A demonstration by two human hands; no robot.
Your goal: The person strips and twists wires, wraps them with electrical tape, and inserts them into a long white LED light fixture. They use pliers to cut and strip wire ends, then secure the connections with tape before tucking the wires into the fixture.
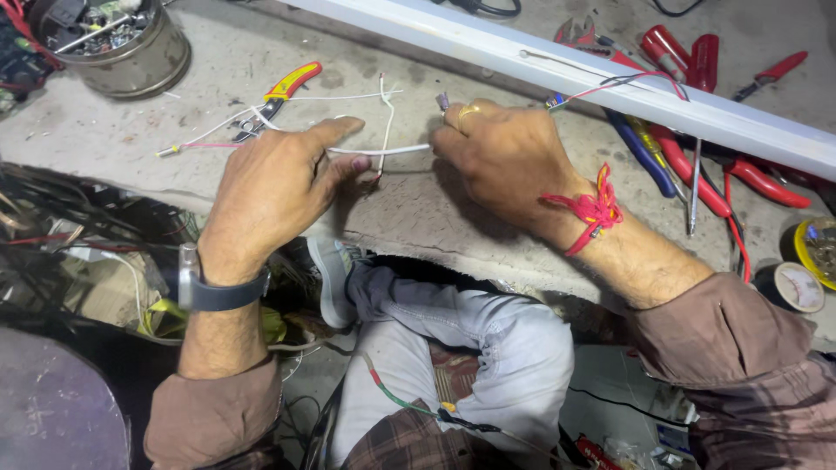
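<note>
Basically we stretch the white wire (383, 150) taut over the concrete slab (418, 209): left hand (270, 187) pinches one end, right hand (505, 152) closes on the other, near the white tube light (610, 83).

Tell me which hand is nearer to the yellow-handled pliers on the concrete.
Left. The left hand lies just below the yellow-handled pliers, its thumb almost under them. The right hand sits farther off to their right, pinching the white wire.

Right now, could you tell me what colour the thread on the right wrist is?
Red thread, clearest in the head view.
</note>
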